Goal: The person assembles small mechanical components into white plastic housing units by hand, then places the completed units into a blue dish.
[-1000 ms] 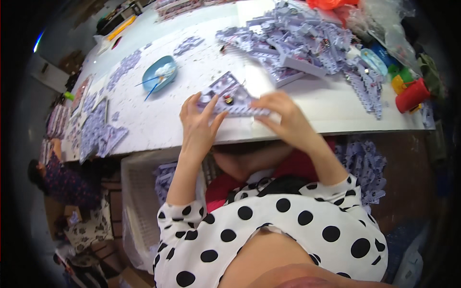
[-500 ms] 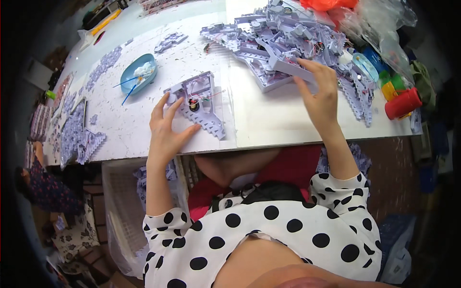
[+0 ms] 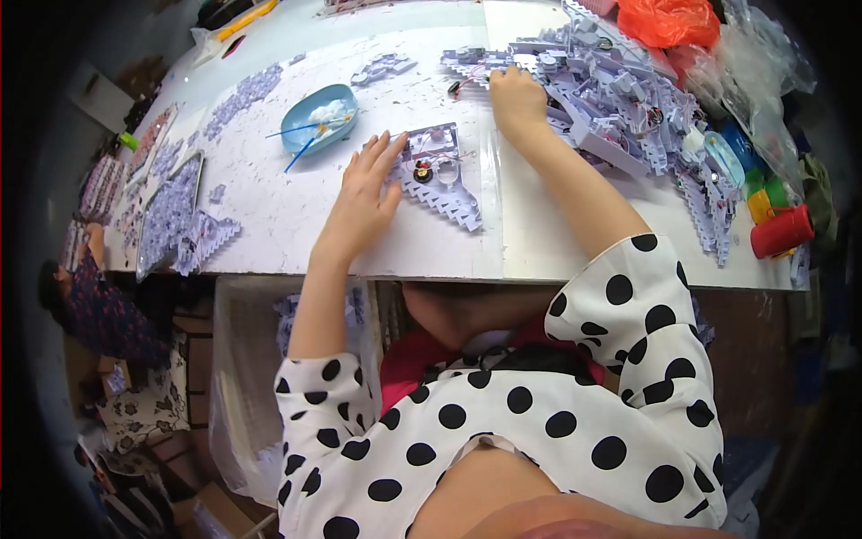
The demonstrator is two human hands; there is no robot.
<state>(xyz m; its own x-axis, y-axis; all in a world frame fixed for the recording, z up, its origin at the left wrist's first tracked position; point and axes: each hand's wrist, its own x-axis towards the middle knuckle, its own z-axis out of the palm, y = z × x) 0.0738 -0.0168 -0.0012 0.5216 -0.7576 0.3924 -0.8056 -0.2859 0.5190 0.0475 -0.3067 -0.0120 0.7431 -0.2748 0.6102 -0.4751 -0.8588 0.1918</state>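
Note:
A lilac plastic toy housing (image 3: 449,193) with a toothed edge, a small black round component and thin wires lies on the white table. My left hand (image 3: 364,193) is beside its left edge, fingers stretched out; the fingertips overlap its upper left corner. My right hand (image 3: 519,101) reaches to the left end of a heap of similar lilac housings (image 3: 611,99). Its fingers are curled down among the parts, and what they hold is hidden. Next to that hand, a toothed lilac piece (image 3: 469,57) with red wires sticks out of the heap.
A blue dish (image 3: 314,135) with white stuff and thin blue sticks stands at left. Small lilac parts (image 3: 242,99) are scattered beyond it. Red plastic bag (image 3: 669,22), clear bags (image 3: 763,81) and a red cylinder (image 3: 781,232) are at right. Another person (image 3: 103,305) sits far left.
My right hand has moved left and away from me, from the heap's near side to its left end, its fingers now curled. The view has shifted; my left hand stays by the housing, its fingers closer together.

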